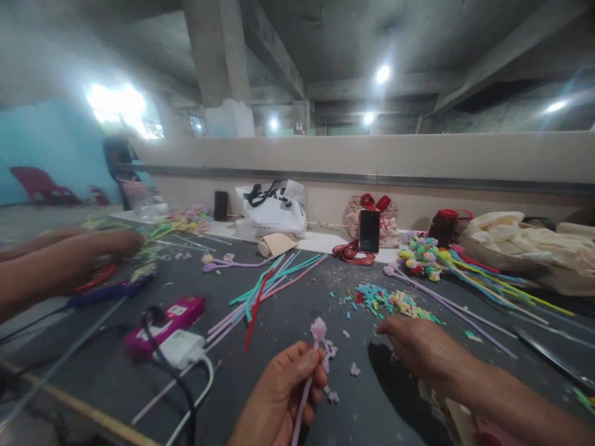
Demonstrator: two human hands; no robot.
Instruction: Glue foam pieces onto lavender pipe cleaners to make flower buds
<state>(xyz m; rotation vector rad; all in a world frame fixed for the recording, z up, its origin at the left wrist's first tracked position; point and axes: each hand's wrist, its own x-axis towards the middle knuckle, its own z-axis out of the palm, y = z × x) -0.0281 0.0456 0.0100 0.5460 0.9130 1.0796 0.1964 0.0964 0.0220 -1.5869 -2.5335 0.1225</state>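
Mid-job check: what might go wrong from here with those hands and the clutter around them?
The right hand is close to the pile of small cut pieces; a sideways sweep might scatter them. Small lilac pieces lie loose beside the left hand, which grips a lilac stem; lowering it could brush them away. A lilac strip runs close to the black cable and might snag if pulled.
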